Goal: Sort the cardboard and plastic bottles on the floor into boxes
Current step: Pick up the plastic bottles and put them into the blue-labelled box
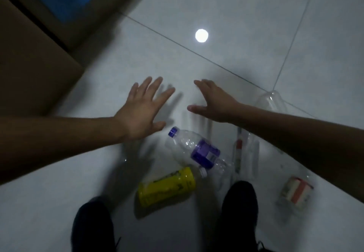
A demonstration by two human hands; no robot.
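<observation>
Head view: both hands were empty, with fingers spread. The left hand (142,107) and right hand (213,104) hovered over bare tiled floor (256,25) near frame centre, touching nothing.

At six o'clock, a purple-capped bottle (197,150) lay on its side, with a yellow-labelled bottle (167,185) just beside it, between the person's dark shoes (239,208). A clear bottle (243,153) with a red mark lay at five o'clock, blurred. A red-and-white-labelled bottle (295,193) lay at four o'clock. Another clear bottle (270,99) lay at three o'clock, partly behind the right forearm.

Two cardboard boxes stood at ten o'clock: the near box (33,74) and a far box (110,1) showing blue inside; their other contents could not be made out.

Assessment: at least five bottles remained unsorted. No loose cardboard was visible on the floor.
</observation>
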